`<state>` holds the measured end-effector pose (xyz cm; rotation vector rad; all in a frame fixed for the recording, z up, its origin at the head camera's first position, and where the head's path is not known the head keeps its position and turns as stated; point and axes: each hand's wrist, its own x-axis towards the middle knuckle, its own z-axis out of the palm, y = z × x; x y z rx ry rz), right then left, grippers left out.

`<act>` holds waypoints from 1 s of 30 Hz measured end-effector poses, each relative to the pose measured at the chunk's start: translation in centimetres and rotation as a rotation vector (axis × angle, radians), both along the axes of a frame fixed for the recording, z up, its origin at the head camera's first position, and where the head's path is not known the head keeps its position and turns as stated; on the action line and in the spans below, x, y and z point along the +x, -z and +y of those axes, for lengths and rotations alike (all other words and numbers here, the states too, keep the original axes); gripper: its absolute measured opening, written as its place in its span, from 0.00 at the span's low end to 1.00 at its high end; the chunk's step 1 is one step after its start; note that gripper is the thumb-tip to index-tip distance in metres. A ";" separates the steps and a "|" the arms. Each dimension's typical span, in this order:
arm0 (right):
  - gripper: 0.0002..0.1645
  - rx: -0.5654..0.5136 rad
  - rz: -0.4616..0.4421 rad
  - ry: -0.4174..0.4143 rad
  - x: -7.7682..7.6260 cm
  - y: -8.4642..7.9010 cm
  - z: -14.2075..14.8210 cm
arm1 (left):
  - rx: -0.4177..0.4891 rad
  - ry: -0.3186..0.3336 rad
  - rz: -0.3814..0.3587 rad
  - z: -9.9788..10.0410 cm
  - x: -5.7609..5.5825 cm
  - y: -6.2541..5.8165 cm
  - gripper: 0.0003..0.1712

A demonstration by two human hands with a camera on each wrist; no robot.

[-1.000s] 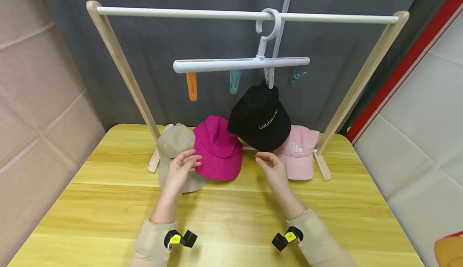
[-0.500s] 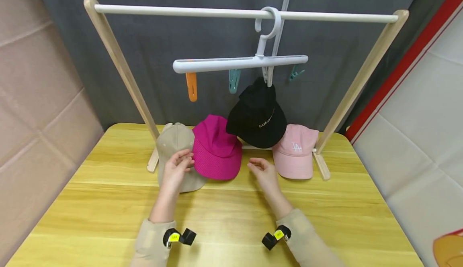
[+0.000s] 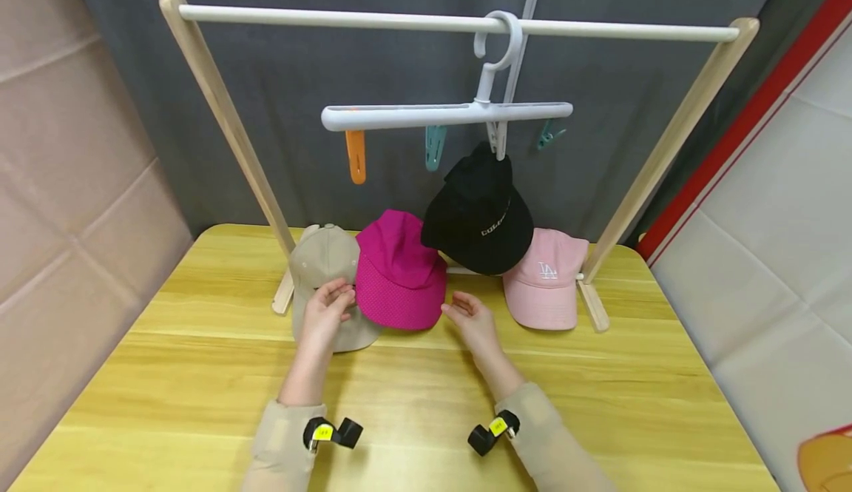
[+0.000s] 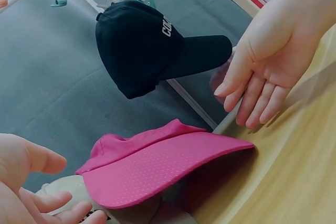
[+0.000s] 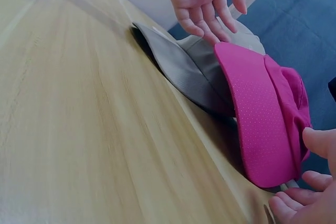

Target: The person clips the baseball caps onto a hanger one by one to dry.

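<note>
A magenta cap (image 3: 401, 274) with a dotted brim lies between my two hands, its left side overlapping a beige cap (image 3: 326, 255). My left hand (image 3: 324, 314) is over the beige cap, fingertips close to the magenta brim's left edge. On the other side my right hand (image 3: 471, 322) has its fingertips right at the brim's right edge. Both hands have loosely bent fingers and hold nothing. A black cap (image 3: 479, 218) hangs from a grey clip (image 3: 497, 140) on a white hanger (image 3: 446, 115). The pink cap (image 3: 542, 285) sits on the table at right.
The hanger hooks over the white rail (image 3: 333, 20) of a wooden stand (image 3: 672, 144). An orange clip (image 3: 356, 157), a teal clip (image 3: 435, 148) and another teal clip (image 3: 549, 135) hang from it. A wooden table (image 3: 399, 403) lies beneath; a grey curtain (image 3: 266, 92) is behind.
My right hand has moved left from below the black cap to the magenta cap's right edge. My left hand has shifted slightly left. The black cap has swung a little on its clip.
</note>
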<state>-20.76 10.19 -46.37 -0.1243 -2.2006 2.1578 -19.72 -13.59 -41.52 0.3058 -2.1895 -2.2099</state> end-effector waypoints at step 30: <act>0.34 -0.017 -0.036 -0.050 -0.6 0.5 -1.2 | 0.000 0.007 0.006 1.0 -0.2 1.1 0.23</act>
